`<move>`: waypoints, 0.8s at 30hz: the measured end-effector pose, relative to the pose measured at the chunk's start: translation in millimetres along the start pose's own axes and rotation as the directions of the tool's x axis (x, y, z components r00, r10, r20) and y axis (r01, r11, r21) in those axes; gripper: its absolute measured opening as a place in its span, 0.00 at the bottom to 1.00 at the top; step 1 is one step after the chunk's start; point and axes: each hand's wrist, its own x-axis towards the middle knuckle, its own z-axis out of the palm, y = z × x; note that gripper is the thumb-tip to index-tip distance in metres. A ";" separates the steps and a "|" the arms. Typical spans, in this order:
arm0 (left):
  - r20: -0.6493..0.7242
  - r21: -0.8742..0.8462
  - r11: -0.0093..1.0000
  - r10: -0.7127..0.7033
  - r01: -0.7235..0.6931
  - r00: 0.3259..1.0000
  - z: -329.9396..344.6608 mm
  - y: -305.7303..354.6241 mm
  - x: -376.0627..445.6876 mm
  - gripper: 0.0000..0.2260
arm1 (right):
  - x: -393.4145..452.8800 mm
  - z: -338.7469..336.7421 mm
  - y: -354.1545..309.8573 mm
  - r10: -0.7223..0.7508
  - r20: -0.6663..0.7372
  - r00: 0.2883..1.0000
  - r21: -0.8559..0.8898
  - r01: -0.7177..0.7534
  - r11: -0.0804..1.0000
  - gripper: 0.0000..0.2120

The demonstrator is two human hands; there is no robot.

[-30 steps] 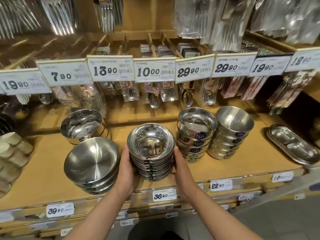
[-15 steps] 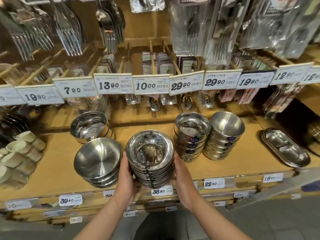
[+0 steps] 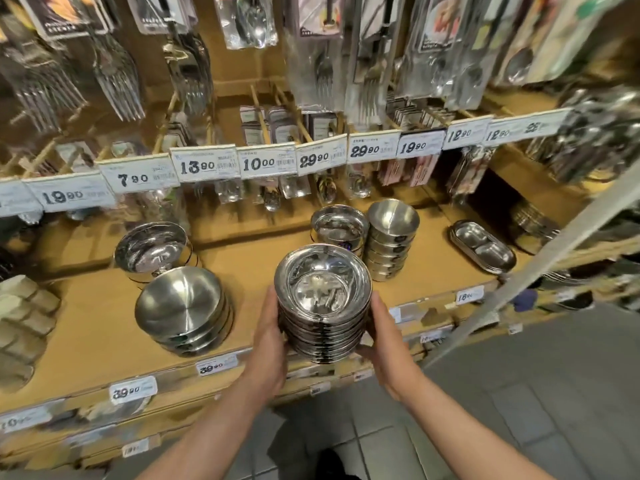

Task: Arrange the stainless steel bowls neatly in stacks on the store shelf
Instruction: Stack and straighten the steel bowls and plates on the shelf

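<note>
At the front edge of the wooden shelf (image 3: 86, 341), I hold the stack of shallow bowls (image 3: 322, 303) between both hands: my left hand (image 3: 268, 337) is pressed against its left side with the fingers wrapped round behind, and my right hand (image 3: 382, 336) cups the right side and lower rim, fingers curled under. The stack sits at or just above the shelf lip; I cannot tell whether its base touches the board. Status of completed work, as judged from the layout: four stacks already stand on the shelf. These are the brushed bowl stack (image 3: 183, 313) at front left, the polished bowl stack (image 3: 152, 249) behind it, the straight-sided stack (image 3: 341, 228) at rear centre, and the tapered cup stack (image 3: 391, 244) just beside it, the two nearly touching. All four appear upright and nested evenly. Remaining work: the held stack has no settled position yet. A bare stretch of board lies between the brushed stack and the rear pair, and this is the likely placement zone. The divided trays (image 3: 481, 245) at right lie well apart and need no attention.
</note>
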 end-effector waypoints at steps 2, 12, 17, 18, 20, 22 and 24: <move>0.050 0.033 0.999 -0.035 0.034 0.998 16.8 -0.5 -7.3 0.22 | -13.6 -12.9 -2.0 -0.012 -0.041 0.999 -0.003 0.012 1.000 0.22; 0.404 0.175 0.984 -0.065 -0.008 0.912 123.2 -31.9 -0.8 0.29 | -32.3 -125.6 -10.7 -0.056 -0.210 0.976 0.030 0.064 0.997 0.25; 0.289 0.140 0.988 -0.098 0.060 0.952 200.9 -55.1 43.9 0.22 | 18.6 -207.1 -26.1 -0.045 -0.190 0.981 0.043 0.054 0.998 0.23; 0.235 0.112 0.989 -0.116 0.092 0.965 214.9 -62.1 56.9 0.21 | 33.6 -223.8 -29.1 -0.034 -0.189 0.981 0.055 0.045 0.997 0.22; 0.181 0.073 0.991 -0.124 0.113 0.976 240.8 -73.7 82.7 0.26 | 64.4 -254.0 -34.5 -0.028 -0.177 0.984 0.047 0.037 0.998 0.20; 0.144 0.018 0.994 -0.110 0.108 0.983 263.7 -85.8 106.7 0.30 | 93.9 -278.2 -39.3 -0.006 -0.168 0.986 0.043 0.014 0.999 0.22; 0.090 -0.022 0.998 -0.062 0.065 0.994 282.0 -97.6 129.8 0.24 | 121.2 -297.0 -41.8 0.031 -0.176 0.984 0.060 -0.020 0.998 0.29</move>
